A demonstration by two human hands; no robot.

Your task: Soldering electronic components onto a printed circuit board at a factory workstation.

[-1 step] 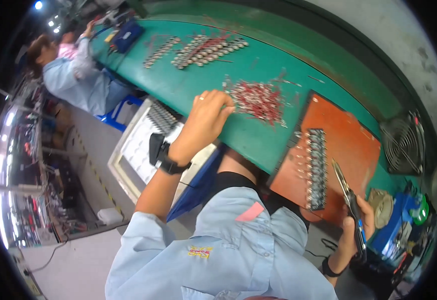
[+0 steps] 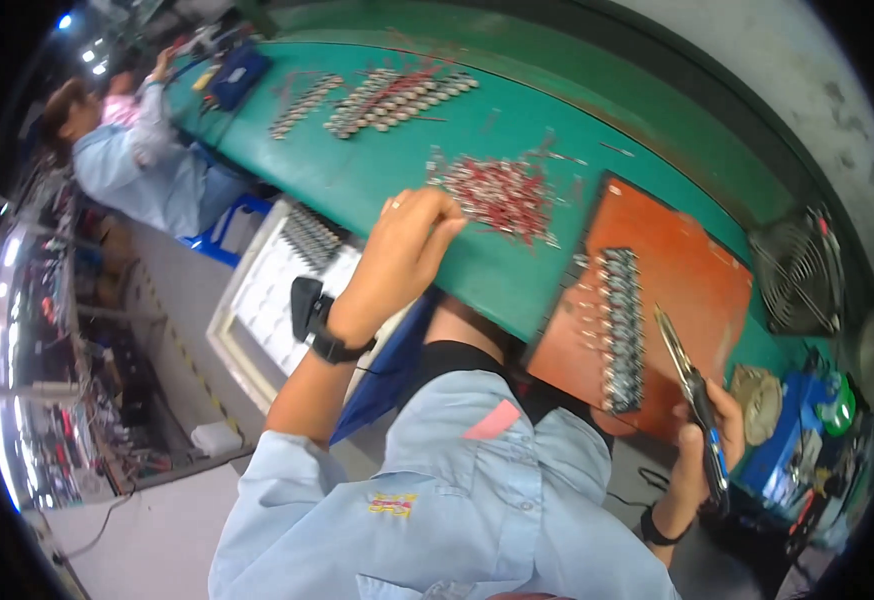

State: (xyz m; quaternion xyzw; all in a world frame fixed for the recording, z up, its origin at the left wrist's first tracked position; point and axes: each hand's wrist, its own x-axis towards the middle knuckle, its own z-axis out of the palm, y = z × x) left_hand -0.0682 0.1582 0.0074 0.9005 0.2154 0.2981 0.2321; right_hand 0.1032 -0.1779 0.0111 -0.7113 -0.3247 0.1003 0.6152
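My left hand [image 2: 407, 245] reaches over the green table, fingers curled and pinched at the near left edge of a pile of small red and silver pieces [image 2: 497, 195]. What lies between its fingertips is hidden. In my right hand [image 2: 705, 445] is a slim tool, apparently long-nose pliers [image 2: 697, 400], with a tapering metal nose and black-and-blue grips. The nose points away from me over an orange-brown board [image 2: 697, 270]. Left of the nose, a dark strip of silvery round parts [image 2: 622, 330] lies lengthwise on that board, with small bits along its left side.
Rows of round silvery parts [image 2: 387, 105] lie farther back on the green table [image 2: 357, 185]. A white-lined tray [image 2: 287, 290] holding dark parts stands left of my forearm. A black fan [image 2: 797, 275] and a blue bin [image 2: 782, 430] are at right. Another person [image 2: 142, 165] sits far left.
The whole view has shifted slightly, moving the scene a little to the left. My left fingertips are marginally nearer the pile. My right hand keeps its hold on the tool.
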